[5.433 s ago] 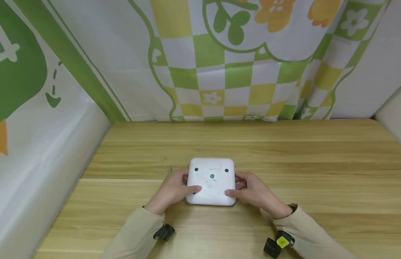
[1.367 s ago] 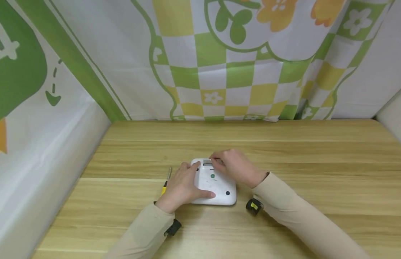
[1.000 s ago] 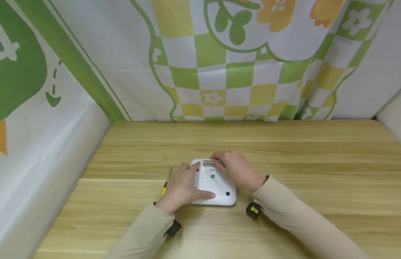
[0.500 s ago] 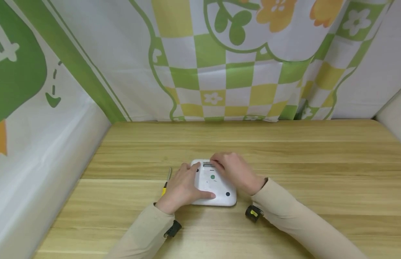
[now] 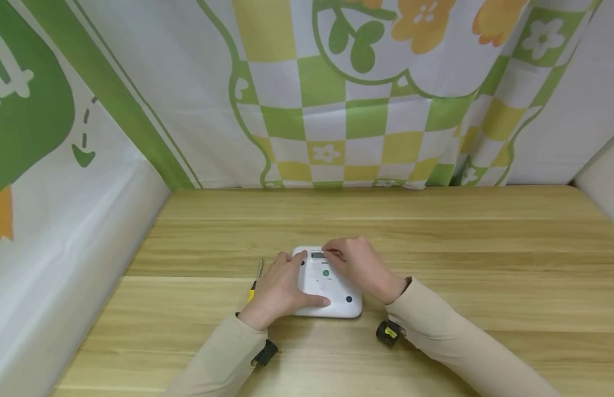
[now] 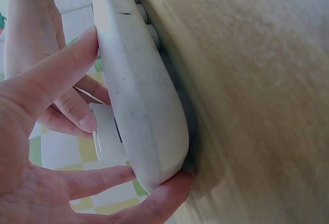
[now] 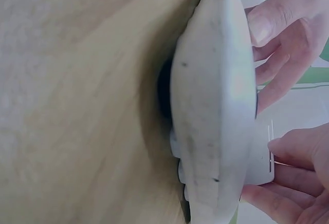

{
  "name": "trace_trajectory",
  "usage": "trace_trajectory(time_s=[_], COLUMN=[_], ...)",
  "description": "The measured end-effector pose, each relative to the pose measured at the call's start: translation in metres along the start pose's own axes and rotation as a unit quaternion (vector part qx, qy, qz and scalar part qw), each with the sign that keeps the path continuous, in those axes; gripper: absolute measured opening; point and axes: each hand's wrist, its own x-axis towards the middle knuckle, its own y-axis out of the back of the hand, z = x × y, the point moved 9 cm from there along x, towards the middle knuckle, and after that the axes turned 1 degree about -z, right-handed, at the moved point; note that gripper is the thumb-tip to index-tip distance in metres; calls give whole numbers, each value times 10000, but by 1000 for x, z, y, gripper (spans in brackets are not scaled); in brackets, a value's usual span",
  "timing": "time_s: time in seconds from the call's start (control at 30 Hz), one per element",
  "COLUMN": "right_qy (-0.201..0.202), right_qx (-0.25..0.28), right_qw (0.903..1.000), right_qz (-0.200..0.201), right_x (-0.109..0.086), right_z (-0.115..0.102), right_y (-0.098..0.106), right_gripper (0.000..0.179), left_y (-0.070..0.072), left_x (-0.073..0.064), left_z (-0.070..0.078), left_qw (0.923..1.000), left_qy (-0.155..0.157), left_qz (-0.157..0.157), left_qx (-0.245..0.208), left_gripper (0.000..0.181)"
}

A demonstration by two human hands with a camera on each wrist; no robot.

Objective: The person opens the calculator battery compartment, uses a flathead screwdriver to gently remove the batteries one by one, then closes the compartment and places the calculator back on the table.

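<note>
A white calculator (image 5: pixel 332 286) lies face down on the table, its keys (image 7: pixel 182 171) showing along the lower edge in both wrist views. My left hand (image 5: pixel 279 289) holds it at the left side, thumb across the back and fingers at the far edge. My right hand (image 5: pixel 364 270) pinches a small white battery cover (image 7: pixel 263 154), which stands up from the back. Beside the cover, the dark slot of the battery compartment (image 5: pixel 317 255) shows in the head view. The right fingertips hide part of the slot.
A screwdriver (image 5: pixel 252 291) with a yellow and black handle lies left of the calculator, partly behind my left hand. Wood-grain table (image 5: pixel 485 248) surrounds it. A patterned curtain (image 5: pixel 366 118) hangs along the back edge.
Earlier both hands held the calculator's sides with the cover in place. My right hand has since moved to the compartment, now uncovered, and my left hand farther over the back. Recent frames differ little.
</note>
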Motion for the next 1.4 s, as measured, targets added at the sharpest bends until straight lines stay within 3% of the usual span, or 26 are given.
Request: trace_trajectory(time_s=[0.6,1.03,1.4], right_qy=[114,34,153], right_qx=[-13,-104,-255], right_qw=[9995,9993,9973], right_qz=[307,363,669], right_x=[-7,-15,-25], right_z=[8,21,35], right_y=[14,25,36], right_gripper=[14,15,12], left_y=[0,0,-1], left_x=[1,2,0], left_z=[3,2,0], left_qw=[9999,10000,9999], left_qy=[-93,-13,56], left_qz=[54,5,30], left_qx=[-18,-52,-125], left_gripper=[96,97,98])
